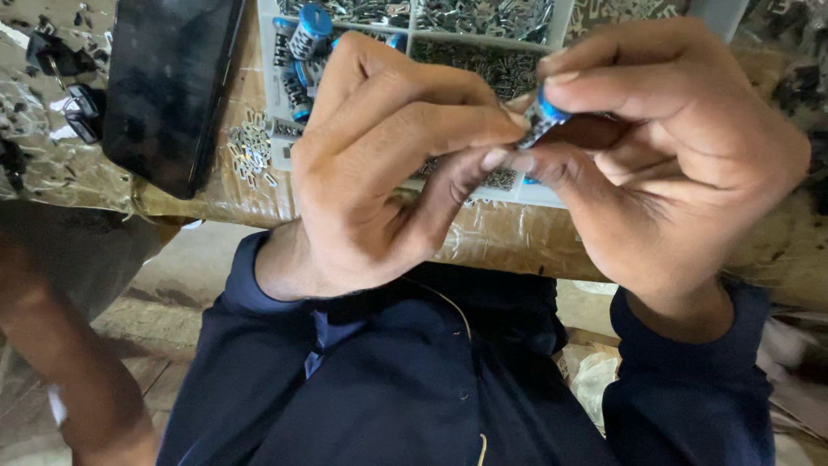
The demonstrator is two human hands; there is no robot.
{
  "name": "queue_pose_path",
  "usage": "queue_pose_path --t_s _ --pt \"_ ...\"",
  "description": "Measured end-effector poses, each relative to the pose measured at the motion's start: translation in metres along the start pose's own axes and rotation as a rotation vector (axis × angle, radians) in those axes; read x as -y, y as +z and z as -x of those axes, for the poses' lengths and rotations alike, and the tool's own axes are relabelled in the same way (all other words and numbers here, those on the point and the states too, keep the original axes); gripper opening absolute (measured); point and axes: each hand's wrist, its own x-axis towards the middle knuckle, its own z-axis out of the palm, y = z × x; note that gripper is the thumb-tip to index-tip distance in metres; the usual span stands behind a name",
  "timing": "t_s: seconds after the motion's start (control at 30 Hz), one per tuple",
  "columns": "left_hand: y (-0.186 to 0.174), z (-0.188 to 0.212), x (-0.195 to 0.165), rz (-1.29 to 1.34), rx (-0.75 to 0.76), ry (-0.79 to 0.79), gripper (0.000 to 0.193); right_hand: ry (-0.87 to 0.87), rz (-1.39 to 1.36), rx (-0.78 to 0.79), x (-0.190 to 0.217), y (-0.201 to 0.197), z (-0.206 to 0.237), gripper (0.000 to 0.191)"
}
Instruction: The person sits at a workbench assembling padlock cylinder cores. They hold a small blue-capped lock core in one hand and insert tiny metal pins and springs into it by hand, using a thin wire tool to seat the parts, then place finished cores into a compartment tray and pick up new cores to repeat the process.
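Both my hands are raised close to the camera, above the table edge. My left hand point(379, 164) and my right hand point(673, 147) pinch a small cylindrical part with a blue cap point(543, 116) between their fingertips. The part is mostly hidden by my fingers. Behind the hands lies a white compartment tray point(410, 26) filled with small metal pieces, and similar blue-capped cylinders point(306, 34) rest in its left compartment.
A black flat device point(168, 86) lies on the plastic-covered table point(509, 237) at the left. Loose metal pieces point(250, 151) sit beside the tray. Dark small parts point(73, 86) lie at the far left. My dark blue sleeves fill the bottom.
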Motion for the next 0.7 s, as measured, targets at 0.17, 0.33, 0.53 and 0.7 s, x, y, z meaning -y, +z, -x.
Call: queue_pose_path --t_s 0.17,0.33,0.53,0.7 --pt "0.001 -0.001 0.0 0.134 -0.042 -0.021 0.016 -0.135 0.1 0.056 -0.007 -0.003 -0.002 0.027" --pt "0.001 -0.001 0.001 0.099 -0.05 -0.009 0.017 -0.221 0.135 0.094 -0.011 -0.003 -0.005 0.025" --pt "-0.001 -0.003 0.002 0.056 -0.022 -0.006 0.017 -0.221 0.242 0.118 0.0 -0.001 -0.011 0.021" --pt "-0.002 -0.011 -0.003 -0.022 -0.025 -0.005 0.023 -0.173 0.166 0.058 -0.001 0.004 -0.014 0.018"
